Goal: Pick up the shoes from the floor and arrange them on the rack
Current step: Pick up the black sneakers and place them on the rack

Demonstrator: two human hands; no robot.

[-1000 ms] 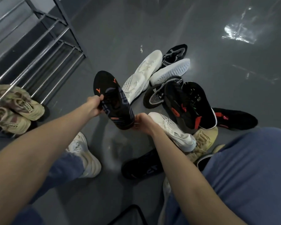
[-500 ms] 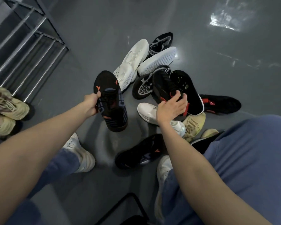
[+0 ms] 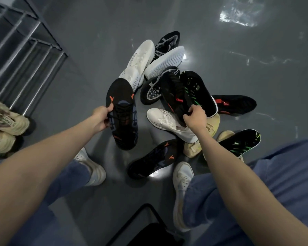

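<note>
both hands [image 3: 194,115] grip black shoes [image 3: 122,114] above a glossy grey floor [image 3: 238,68] (metal rack [image 3: 25,55] left).

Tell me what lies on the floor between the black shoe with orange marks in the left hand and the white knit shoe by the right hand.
Head view: only bare grey floor separates the held black orange-marked shoe from the white knit shoe.

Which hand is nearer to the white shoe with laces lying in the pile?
The right hand, gripping a black shoe just above the white shoe. The left hand is farther left, holding another black shoe.
</note>
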